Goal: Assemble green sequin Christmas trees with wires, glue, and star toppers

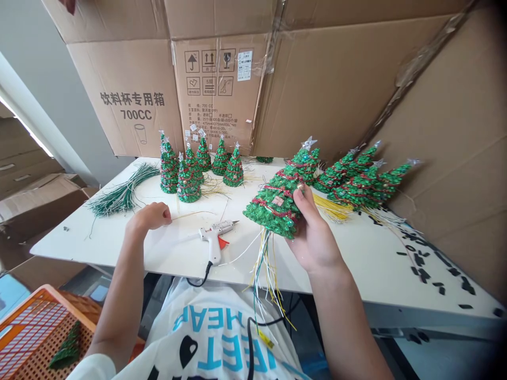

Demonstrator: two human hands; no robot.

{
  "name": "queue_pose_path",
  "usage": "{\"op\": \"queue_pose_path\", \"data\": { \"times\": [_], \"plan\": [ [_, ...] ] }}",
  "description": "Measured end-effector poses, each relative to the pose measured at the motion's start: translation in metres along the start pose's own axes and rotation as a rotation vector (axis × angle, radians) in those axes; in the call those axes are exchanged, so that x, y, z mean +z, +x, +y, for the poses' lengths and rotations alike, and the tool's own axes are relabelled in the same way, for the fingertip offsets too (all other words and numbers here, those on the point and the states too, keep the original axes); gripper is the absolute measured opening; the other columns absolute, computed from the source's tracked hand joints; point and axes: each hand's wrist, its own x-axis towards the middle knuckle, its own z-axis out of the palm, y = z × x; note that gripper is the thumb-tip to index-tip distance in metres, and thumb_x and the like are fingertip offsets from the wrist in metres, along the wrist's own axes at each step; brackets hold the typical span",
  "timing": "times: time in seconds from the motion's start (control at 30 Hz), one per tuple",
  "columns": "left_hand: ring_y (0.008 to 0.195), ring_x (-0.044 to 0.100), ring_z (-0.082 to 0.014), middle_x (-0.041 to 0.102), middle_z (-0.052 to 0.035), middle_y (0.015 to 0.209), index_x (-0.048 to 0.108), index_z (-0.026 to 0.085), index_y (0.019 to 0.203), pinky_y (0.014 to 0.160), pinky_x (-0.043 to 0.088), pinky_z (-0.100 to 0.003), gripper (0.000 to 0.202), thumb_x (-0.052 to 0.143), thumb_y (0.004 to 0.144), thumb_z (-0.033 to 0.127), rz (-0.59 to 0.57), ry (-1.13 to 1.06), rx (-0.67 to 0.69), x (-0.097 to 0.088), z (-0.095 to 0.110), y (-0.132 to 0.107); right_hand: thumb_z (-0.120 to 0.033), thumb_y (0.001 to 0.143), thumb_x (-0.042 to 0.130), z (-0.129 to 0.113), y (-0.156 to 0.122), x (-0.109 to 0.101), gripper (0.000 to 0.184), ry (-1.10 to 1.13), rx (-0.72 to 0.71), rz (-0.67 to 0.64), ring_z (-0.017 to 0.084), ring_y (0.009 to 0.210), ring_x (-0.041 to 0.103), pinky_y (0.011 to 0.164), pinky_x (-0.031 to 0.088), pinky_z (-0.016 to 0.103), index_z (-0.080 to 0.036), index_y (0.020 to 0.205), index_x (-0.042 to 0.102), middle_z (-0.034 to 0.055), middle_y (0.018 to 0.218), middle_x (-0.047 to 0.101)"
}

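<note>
My right hand [312, 232] grips a small green sequined Christmas tree [279, 198] with red garland and a silver star, tilted on its side; loose yellow, white and green wires [265, 269] hang from its base. My left hand [152, 215] rests on the white table [178, 248], fingers curled, pinching a thin yellowish wire [194, 214] that runs right along the surface. A white hot glue gun [216, 237] with an orange trigger lies between my hands, nozzle pointing right.
Several finished trees [190, 171] stand at the back. More trees [360, 179] lie piled at the right, beside yellow wires [332, 207]. A green wire bundle [119, 195] lies at left. Cardboard boxes [222, 79] wall the table. An orange crate [35, 332] sits lower left. Black scraps [431, 264] litter the right.
</note>
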Motion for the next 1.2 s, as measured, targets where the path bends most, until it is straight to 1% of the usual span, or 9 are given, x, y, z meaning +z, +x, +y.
{"op": "queue_pose_path", "data": {
  "times": [0.17, 0.4, 0.47, 0.57, 0.7, 0.8, 1.0, 1.1, 1.2],
  "plan": [
    [0.083, 0.074, -0.0264, 0.081, -0.0089, 0.095, 0.076, 0.023, 0.081, 0.072, 0.054, -0.033, 0.010, 0.070, 0.080, 0.031, 0.080, -0.051, 0.037, 0.001, 0.004, -0.005, -0.053, 0.095, 0.083, 0.000, -0.001, 0.001, 0.032, -0.001, 0.001, 0.005, 0.029, 0.150, 0.061, 0.117, 0.059, 0.049, -0.041, 0.122, 0.071, -0.0048, 0.144, 0.074],
    [0.089, 0.074, -0.0240, 0.079, -0.0065, 0.094, 0.069, 0.023, 0.100, 0.082, 0.055, -0.035, 0.022, 0.054, 0.100, 0.040, 0.410, -0.266, 0.217, -0.018, 0.029, -0.024, -0.053, 0.096, 0.083, 0.001, -0.004, 0.006, 0.033, 0.004, 0.035, 0.003, 0.029, 0.155, 0.056, 0.117, 0.059, 0.047, -0.042, 0.125, 0.070, -0.0061, 0.148, 0.072],
    [0.085, 0.075, -0.0216, 0.077, -0.0058, 0.093, 0.068, 0.022, 0.106, 0.082, 0.058, -0.034, 0.022, 0.055, 0.101, 0.039, 0.539, -0.422, 0.249, -0.021, 0.040, -0.026, -0.052, 0.096, 0.083, 0.002, -0.004, 0.006, 0.032, 0.010, 0.047, -0.013, 0.028, 0.157, 0.054, 0.117, 0.059, 0.046, -0.043, 0.125, 0.071, -0.0074, 0.149, 0.072],
    [0.075, 0.075, -0.0188, 0.076, -0.0037, 0.086, 0.070, 0.019, 0.108, 0.076, 0.062, -0.032, 0.023, 0.072, 0.095, 0.038, 0.683, -0.869, 0.373, -0.023, 0.058, -0.030, -0.052, 0.095, 0.084, 0.002, -0.006, 0.008, 0.034, 0.007, 0.062, -0.022, 0.028, 0.154, 0.057, 0.116, 0.059, 0.045, -0.044, 0.126, 0.071, -0.0077, 0.149, 0.072],
    [0.071, 0.075, -0.0155, 0.075, -0.0018, 0.085, 0.072, 0.019, 0.101, 0.071, 0.064, -0.029, 0.033, 0.092, 0.087, 0.041, 0.662, -1.250, 0.606, -0.025, 0.085, -0.048, -0.052, 0.091, 0.088, 0.001, -0.010, 0.013, 0.041, 0.014, 0.102, -0.009, 0.029, 0.143, 0.067, 0.112, 0.061, 0.045, -0.043, 0.125, 0.069, -0.0065, 0.145, 0.075],
    [0.072, 0.076, -0.0145, 0.076, -0.0025, 0.086, 0.072, 0.020, 0.097, 0.070, 0.065, -0.027, 0.030, 0.094, 0.090, 0.039, 0.577, -1.398, 0.732, -0.025, 0.106, -0.070, -0.053, 0.087, 0.092, 0.002, -0.013, 0.017, 0.044, 0.004, 0.188, 0.014, 0.030, 0.134, 0.073, 0.108, 0.063, 0.046, -0.041, 0.123, 0.070, -0.0052, 0.140, 0.079],
    [0.075, 0.079, -0.0133, 0.080, -0.0032, 0.090, 0.071, 0.020, 0.098, 0.072, 0.068, -0.024, 0.016, 0.085, 0.099, 0.027, 0.332, -1.482, 0.916, -0.014, 0.140, -0.095, -0.050, 0.086, 0.091, 0.010, -0.013, 0.023, 0.042, 0.087, 0.303, -0.033, 0.029, 0.131, 0.075, 0.111, 0.060, 0.043, -0.035, 0.121, 0.073, -0.0033, 0.138, 0.081],
    [0.079, 0.080, -0.0130, 0.081, -0.0040, 0.092, 0.072, 0.019, 0.098, 0.076, 0.069, -0.023, 0.014, 0.085, 0.099, 0.025, 0.327, -1.471, 0.926, -0.009, 0.146, -0.095, -0.049, 0.087, 0.091, 0.015, -0.015, 0.024, 0.041, 0.080, 0.289, -0.042, 0.026, 0.132, 0.074, 0.112, 0.059, 0.040, -0.036, 0.121, 0.073, -0.0039, 0.138, 0.081],
    [0.083, 0.081, -0.0139, 0.082, -0.0055, 0.095, 0.072, 0.019, 0.101, 0.079, 0.070, -0.024, 0.012, 0.084, 0.099, 0.023, 0.385, -1.427, 0.944, -0.006, 0.147, -0.092, -0.052, 0.086, 0.092, 0.019, -0.015, 0.023, 0.047, -0.008, 0.229, -0.041, 0.027, 0.132, 0.074, 0.114, 0.059, 0.043, -0.037, 0.124, 0.071, -0.0028, 0.135, 0.081]
  ]
}}
